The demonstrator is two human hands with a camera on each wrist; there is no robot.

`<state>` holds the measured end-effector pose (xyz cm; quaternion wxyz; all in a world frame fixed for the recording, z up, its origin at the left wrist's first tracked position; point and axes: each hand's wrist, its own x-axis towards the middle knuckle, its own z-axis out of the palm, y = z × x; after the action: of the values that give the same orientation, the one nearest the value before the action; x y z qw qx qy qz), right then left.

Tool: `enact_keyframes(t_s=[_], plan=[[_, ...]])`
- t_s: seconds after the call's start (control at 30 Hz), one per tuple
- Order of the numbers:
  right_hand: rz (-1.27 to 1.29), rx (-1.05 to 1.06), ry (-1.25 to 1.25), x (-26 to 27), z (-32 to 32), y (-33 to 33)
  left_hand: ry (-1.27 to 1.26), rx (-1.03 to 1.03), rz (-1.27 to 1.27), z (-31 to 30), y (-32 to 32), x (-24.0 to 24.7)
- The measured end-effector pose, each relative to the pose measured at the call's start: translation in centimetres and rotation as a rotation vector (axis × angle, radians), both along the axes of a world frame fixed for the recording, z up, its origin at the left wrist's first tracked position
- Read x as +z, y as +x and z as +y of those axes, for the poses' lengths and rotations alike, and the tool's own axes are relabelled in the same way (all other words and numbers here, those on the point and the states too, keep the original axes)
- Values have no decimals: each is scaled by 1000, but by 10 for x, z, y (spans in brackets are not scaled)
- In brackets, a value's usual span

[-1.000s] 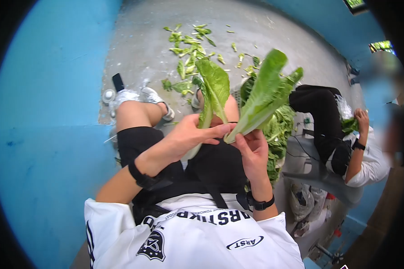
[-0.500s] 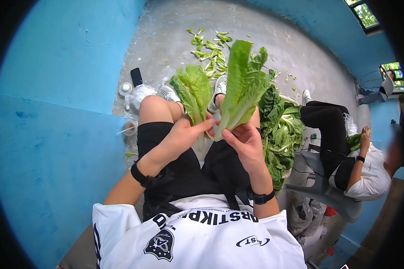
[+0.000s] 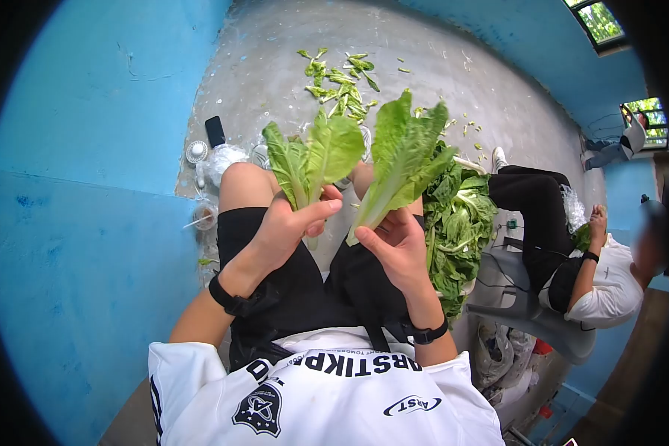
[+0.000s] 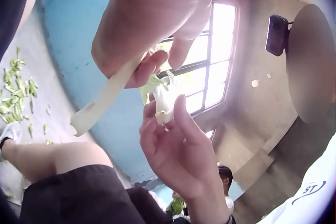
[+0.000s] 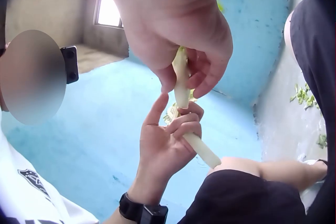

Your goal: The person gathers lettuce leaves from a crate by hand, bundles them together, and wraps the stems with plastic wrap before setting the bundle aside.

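In the head view my left hand (image 3: 279,234) holds light green lettuce leaves (image 3: 333,152) upright by their stems, blades fanning out above the fingers. Their long pale stalk (image 4: 107,100) pokes out below that hand in the left wrist view. My right hand (image 3: 400,253) pinches a second bunch of lettuce (image 3: 401,160) low on its white stem, between thumb and fingers. The leaves of this bunch lean up and to the right. Its pale stem (image 5: 181,85) points down past the fingertips in the right wrist view. Both hands are over the lap, a short gap between them.
A big heap of greens (image 3: 461,230) stands beside my right leg. Leaf scraps (image 3: 342,89) lie scattered on the grey floor ahead. Left are a phone (image 3: 215,131), a small white fan (image 3: 196,152) and a plastic bag (image 3: 227,160). Another person (image 3: 602,286) sits to the right, near a grey chair (image 3: 509,290).
My hands, close together at the stems a second ago, have drawn apart, the left one moving left with its leaves. The head view has also shifted. Each hand keeps its hold.
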<state>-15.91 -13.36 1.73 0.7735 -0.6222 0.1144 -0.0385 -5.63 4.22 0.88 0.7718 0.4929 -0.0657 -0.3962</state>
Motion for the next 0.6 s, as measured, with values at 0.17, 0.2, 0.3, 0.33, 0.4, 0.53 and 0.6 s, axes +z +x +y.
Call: enact_keyframes(t_s=[0.17,0.2,0.3,0.33,0.4,0.53,0.6], plan=[[18,118,-36,-7,3,2,73,-24,-49,-2,-3,-5],[30,128,-41,-5,3,3,77,-24,-47,-1,-4,-5],[44,113,-21,2,8,5,175,-27,-88,-4,-6,0],[47,92,2,3,9,5,186,0,-95,-5,-6,3],[38,78,-25,-4,6,4,196,27,-100,-4,-4,-3],[64,40,-2,-16,-3,0,51,57,31,-6,0,-15],[59,47,50,-13,-1,0,-32,141,121,-9,0,-14]])
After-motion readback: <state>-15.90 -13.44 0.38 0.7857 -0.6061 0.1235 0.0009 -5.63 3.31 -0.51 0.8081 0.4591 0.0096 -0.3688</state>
